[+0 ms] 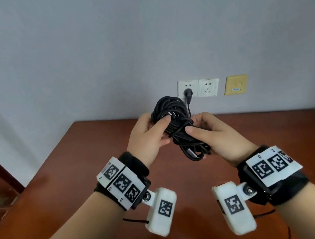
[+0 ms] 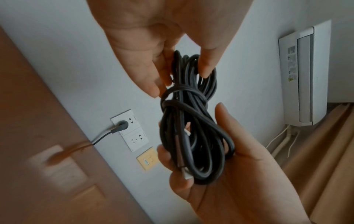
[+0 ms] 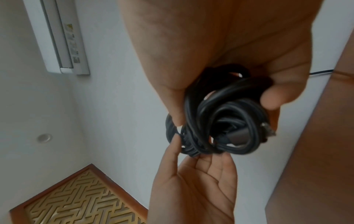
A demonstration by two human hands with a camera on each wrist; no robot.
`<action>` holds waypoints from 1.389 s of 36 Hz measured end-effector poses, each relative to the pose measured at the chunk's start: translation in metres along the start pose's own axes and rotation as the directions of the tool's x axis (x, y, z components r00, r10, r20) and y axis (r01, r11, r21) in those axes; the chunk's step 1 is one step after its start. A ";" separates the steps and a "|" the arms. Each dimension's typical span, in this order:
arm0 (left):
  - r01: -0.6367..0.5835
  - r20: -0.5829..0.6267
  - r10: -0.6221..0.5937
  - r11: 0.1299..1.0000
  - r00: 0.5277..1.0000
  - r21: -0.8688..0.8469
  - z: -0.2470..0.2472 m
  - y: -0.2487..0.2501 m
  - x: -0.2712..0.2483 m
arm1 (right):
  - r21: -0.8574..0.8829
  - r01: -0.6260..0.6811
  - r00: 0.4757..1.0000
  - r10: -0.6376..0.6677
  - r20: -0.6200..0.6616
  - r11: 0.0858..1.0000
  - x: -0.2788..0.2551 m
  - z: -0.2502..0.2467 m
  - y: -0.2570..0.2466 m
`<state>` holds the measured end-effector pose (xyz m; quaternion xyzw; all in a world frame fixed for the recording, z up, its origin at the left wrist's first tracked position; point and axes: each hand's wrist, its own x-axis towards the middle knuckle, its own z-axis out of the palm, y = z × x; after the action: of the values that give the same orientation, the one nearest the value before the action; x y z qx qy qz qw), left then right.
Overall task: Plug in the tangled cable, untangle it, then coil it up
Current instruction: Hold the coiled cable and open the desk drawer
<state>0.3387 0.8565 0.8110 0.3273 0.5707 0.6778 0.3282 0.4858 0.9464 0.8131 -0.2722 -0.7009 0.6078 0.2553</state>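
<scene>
Cable bundle (image 1: 175, 120) between both hands, above table (image 1: 78, 175), before wall sockets (image 1: 208, 87).

1 black cable (image 1: 175, 120) bundle, 2 hands: left hand (image 1: 147, 136), right hand (image 1: 216, 134). 2 white wall sockets (image 1: 199, 90), 1 yellow plate (image 1: 235, 84), 1 plug (image 1: 188, 94), 1 table (image 1: 78, 175), 1 AC unit (image 2: 304, 75).

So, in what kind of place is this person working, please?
Probably a room in a home or hotel: a wooden table against a plain wall, wall sockets just above it, and a wall-mounted air conditioner higher up.
</scene>
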 end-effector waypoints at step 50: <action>-0.218 0.144 0.231 0.337 0.962 0.916 -0.233 -0.192 -0.258 | -0.218 0.173 0.982 -0.153 0.108 0.961 -0.191 0.235 0.171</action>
<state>0.3093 0.5405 0.5725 0.5254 0.8027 0.2821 -0.0112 0.4738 0.6665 0.6083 -0.2130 -0.7964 0.5126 0.2401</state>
